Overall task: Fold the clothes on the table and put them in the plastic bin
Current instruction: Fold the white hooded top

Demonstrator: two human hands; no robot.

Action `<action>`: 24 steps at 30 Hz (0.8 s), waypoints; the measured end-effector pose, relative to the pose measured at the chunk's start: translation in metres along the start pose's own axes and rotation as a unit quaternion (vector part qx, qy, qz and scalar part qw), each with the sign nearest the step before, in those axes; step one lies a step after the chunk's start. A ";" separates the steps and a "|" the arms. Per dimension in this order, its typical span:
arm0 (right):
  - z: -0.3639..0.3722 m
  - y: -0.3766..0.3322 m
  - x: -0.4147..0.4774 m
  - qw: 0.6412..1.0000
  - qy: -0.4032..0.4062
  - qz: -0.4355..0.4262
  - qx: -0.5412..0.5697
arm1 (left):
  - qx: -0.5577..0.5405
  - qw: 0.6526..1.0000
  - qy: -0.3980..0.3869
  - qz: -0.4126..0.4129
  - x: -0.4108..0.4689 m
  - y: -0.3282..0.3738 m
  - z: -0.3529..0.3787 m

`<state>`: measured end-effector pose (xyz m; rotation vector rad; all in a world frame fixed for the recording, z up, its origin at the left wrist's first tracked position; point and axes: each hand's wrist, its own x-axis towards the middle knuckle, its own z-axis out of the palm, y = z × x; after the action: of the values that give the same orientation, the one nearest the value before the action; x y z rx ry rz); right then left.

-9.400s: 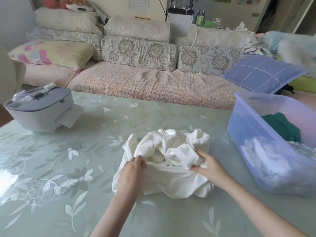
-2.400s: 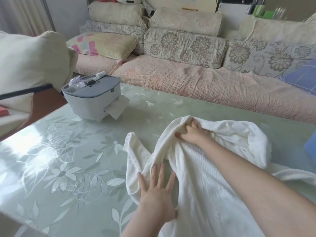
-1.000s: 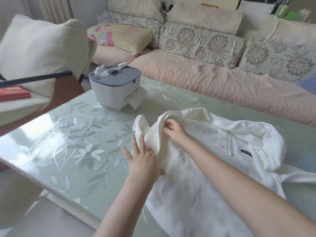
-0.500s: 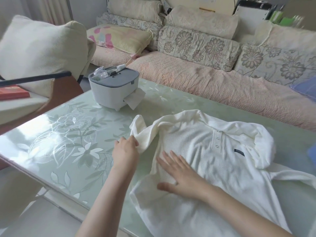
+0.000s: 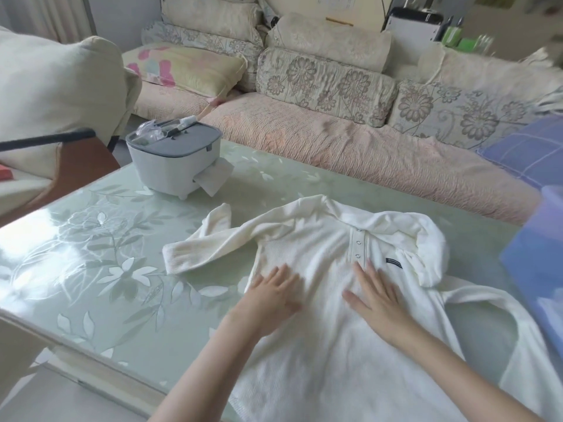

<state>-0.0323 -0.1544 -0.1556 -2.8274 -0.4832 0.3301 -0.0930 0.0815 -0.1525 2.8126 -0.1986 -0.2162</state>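
Note:
A white long-sleeved polo shirt (image 5: 323, 248) lies front up on the green floral table (image 5: 100, 269), collar towards the sofa. Its left sleeve (image 5: 201, 248) stretches out flat to the left; the other sleeve (image 5: 432, 248) is bunched at the right. My left hand (image 5: 271, 296) lies flat with straight fingers on the shirt's chest at its left side. My right hand (image 5: 374, 290) presses flat on the chest just below the button placket. The blue plastic bin (image 5: 539, 257) shows only partly at the right edge.
A grey and white tissue box (image 5: 173, 159) with a tissue sticking out stands at the table's far left. A sofa (image 5: 350, 138) with cushions runs behind the table. A chair with a cream cushion (image 5: 58, 83) is at the left. The table's near edge (image 5: 91, 370) runs diagonally below.
My left hand let go of the left sleeve, which now lies stretched out flat, and moved onto the shirt's chest. My right hand slid up and to the right, towards the placket.

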 end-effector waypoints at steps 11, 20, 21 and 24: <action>-0.004 0.056 -0.045 0.996 -0.028 -0.051 -0.061 | 0.027 0.992 0.001 -0.121 0.003 -0.013 0.001; 0.006 0.060 -0.114 0.989 -0.048 -0.100 -0.094 | 0.016 0.998 -0.031 -0.057 -0.018 0.027 0.029; 0.007 0.063 -0.118 0.991 -0.045 -0.096 -0.085 | 0.015 0.998 -0.028 -0.061 -0.022 0.028 0.027; 0.001 0.067 -0.134 0.995 -0.048 -0.086 -0.001 | 0.035 0.997 -0.014 -0.073 -0.034 0.030 0.018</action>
<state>-0.1361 -0.2622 -0.1519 -2.7556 -0.7426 0.4308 -0.1330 0.0537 -0.1560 2.8981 -0.0068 -0.2878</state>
